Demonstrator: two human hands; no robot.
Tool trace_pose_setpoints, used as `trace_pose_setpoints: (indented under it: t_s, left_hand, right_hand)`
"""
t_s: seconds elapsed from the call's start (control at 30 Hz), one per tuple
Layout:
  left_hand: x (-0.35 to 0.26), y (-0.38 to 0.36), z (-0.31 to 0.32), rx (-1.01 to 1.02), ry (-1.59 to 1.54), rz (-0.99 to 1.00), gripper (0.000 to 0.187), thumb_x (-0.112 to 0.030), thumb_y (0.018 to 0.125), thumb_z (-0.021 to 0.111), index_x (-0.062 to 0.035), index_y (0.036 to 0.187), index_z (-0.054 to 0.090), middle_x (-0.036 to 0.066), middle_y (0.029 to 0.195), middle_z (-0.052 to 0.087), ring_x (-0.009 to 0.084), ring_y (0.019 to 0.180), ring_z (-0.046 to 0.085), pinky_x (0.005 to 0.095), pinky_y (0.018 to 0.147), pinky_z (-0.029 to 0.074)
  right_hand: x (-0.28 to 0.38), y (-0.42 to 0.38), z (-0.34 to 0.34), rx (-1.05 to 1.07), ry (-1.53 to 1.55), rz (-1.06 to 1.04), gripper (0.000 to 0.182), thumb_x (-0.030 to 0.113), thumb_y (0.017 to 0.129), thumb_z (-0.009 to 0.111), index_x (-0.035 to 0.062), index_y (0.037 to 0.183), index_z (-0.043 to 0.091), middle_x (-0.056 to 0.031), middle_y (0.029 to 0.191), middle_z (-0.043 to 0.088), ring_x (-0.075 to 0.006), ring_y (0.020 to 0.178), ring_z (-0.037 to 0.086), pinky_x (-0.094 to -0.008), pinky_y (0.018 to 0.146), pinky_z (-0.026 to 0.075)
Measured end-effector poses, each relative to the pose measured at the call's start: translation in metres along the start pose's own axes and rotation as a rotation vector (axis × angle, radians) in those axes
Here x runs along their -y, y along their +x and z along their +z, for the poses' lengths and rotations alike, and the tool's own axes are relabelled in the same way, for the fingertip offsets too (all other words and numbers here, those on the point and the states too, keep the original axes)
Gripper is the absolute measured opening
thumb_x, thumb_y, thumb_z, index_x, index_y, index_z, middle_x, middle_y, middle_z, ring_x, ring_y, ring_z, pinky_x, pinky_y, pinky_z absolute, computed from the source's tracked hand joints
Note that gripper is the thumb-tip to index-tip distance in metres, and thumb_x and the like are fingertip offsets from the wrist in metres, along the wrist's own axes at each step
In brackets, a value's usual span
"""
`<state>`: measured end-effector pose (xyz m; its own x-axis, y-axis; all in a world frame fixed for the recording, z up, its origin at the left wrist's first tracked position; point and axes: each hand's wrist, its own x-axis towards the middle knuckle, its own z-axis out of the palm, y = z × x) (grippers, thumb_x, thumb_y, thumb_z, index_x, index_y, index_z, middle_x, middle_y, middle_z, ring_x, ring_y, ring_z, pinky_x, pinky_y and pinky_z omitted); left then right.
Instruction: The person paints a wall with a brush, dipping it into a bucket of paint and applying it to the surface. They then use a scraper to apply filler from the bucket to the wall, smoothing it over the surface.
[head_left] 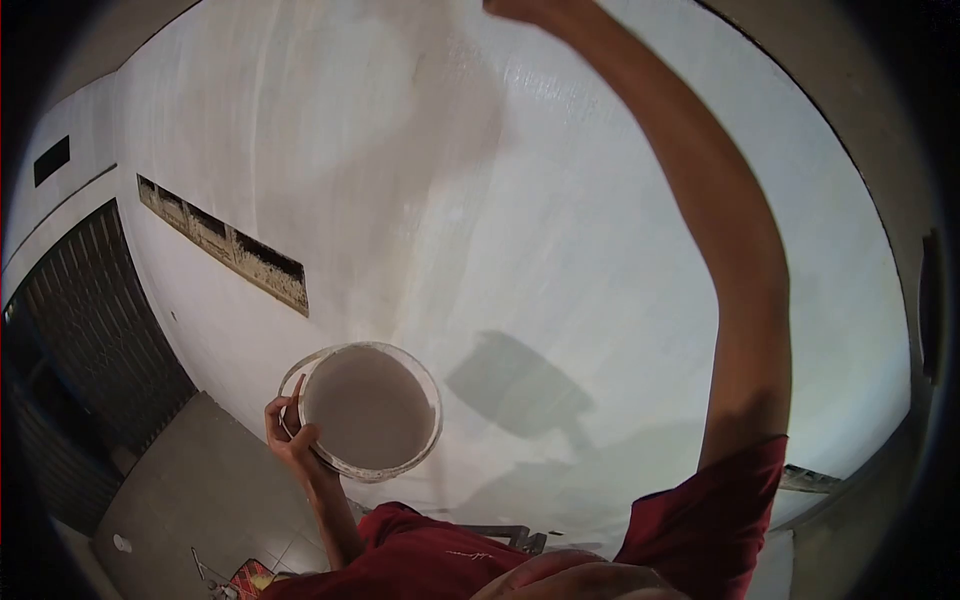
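Observation:
My left hand grips the rim of a round white pan filled with smooth grey paste, holding it at chest height near the white wall. My right arm reaches up and across the wall; only the heel of my right hand shows at the frame's top edge, and its fingers and anything in them are cut off. A shadow of a flat tool falls on the wall to the right of the pan.
A long narrow vent opening is set in the wall at the left. A dark slatted shutter stands further left. Grey floor tiles lie below, with a small coloured object on them.

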<state>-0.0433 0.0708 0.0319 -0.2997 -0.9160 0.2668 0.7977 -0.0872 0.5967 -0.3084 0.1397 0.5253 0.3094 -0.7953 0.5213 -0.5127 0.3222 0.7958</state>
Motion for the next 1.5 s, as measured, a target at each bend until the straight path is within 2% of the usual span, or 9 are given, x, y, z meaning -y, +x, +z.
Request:
trace_pose_setpoints:
  t_s: [0.27,0.4,0.53,0.67,0.77,0.87,1.13,1.33,1.5]
  left_hand:
    - [-0.003,-0.003,0.003,-0.046,0.121,-0.006,0.051,0.001,0.054,0.046,0.0006,0.105,0.045,0.031,0.122,0.055,0.0329,0.11,0.058,0.0376,0.089,0.049]
    - [0.008,0.0,-0.003,-0.044,0.242,0.034,0.052,-0.002,0.058,0.05,-0.0022,0.11,0.048,0.025,0.126,0.054,0.0313,0.113,0.056,0.0359,0.092,0.046]
    - [0.009,0.003,-0.001,0.062,0.294,-0.003,0.051,0.001,0.056,0.05,-0.002,0.107,0.05,0.027,0.126,0.055,0.0297,0.111,0.057,0.0323,0.093,0.045]
    - [0.032,-0.003,0.006,0.104,0.149,-0.101,0.049,0.015,0.056,0.046,-0.0008,0.103,0.05,0.029,0.119,0.059,0.0263,0.103,0.062,0.0278,0.084,0.049]
    - [0.042,-0.011,0.007,0.194,0.146,-0.15,0.048,0.015,0.057,0.047,-0.0005,0.103,0.05,0.03,0.119,0.059,0.0261,0.104,0.062,0.0272,0.084,0.048]
    - [0.049,-0.024,0.021,0.237,0.109,-0.188,0.047,0.016,0.058,0.048,-0.0002,0.103,0.05,0.03,0.119,0.059,0.0262,0.105,0.062,0.0273,0.085,0.048]
    - [0.053,-0.036,0.046,0.269,0.163,-0.209,0.048,0.018,0.059,0.049,-0.0005,0.103,0.051,0.029,0.117,0.06,0.0254,0.107,0.061,0.0278,0.089,0.046]
    - [0.057,-0.026,0.048,0.185,0.218,-0.181,0.045,0.017,0.059,0.05,-0.0006,0.101,0.052,0.028,0.117,0.061,0.0254,0.105,0.062,0.0265,0.083,0.048]
    - [0.055,-0.01,0.058,0.094,0.219,-0.133,0.044,0.016,0.059,0.05,0.0001,0.1,0.052,0.026,0.116,0.061,0.0264,0.105,0.062,0.0288,0.084,0.048]
  right_hand:
    - [0.204,-0.157,0.066,0.206,0.588,-0.016,0.016,0.0,0.069,0.062,0.0111,0.079,0.065,-0.01,0.071,0.058,-0.0279,0.073,0.06,-0.0381,0.065,0.049]
    - [0.232,-0.227,0.076,0.032,1.036,0.425,0.02,0.006,0.077,0.065,0.0063,0.097,0.069,-0.0093,0.098,0.069,-0.0233,0.087,0.067,-0.031,0.079,0.052]
    - [0.24,-0.267,0.019,-0.07,1.344,0.927,0.012,0.0,0.078,0.072,-0.0005,0.089,0.067,-0.0049,0.082,0.067,-0.0106,0.076,0.064,-0.0248,0.07,0.052]
    - [0.284,-0.301,-0.004,0.094,1.772,1.051,0.017,0.001,0.074,0.077,-0.0017,0.086,0.066,-0.0057,0.081,0.066,-0.0083,0.073,0.062,-0.0201,0.065,0.051]
    - [0.336,-0.307,-0.003,0.299,1.777,0.976,0.018,0.011,0.073,0.08,0.0038,0.085,0.068,0.0016,0.077,0.067,-0.0045,0.068,0.058,-0.0215,0.062,0.047]
    - [0.373,-0.307,0.013,0.346,1.716,0.931,0.016,0.008,0.071,0.077,0.0043,0.085,0.069,-0.006,0.071,0.067,-0.0102,0.064,0.06,-0.0263,0.062,0.048]
    - [0.387,-0.305,0.03,0.495,1.616,0.905,0.015,0.004,0.074,0.072,0.0028,0.088,0.068,-0.012,0.077,0.068,-0.0159,0.07,0.064,-0.0286,0.061,0.05]
    - [0.332,-0.327,0.024,0.299,1.799,1.128,0.012,0.005,0.078,0.071,0.0011,0.089,0.067,-0.0088,0.081,0.068,-0.0156,0.075,0.066,-0.0257,0.067,0.054]
    - [0.302,-0.366,0.033,0.037,2.147,1.764,0.014,0.001,0.081,0.067,-0.0019,0.094,0.063,-0.0083,0.086,0.067,-0.0168,0.077,0.068,-0.0279,0.071,0.059]
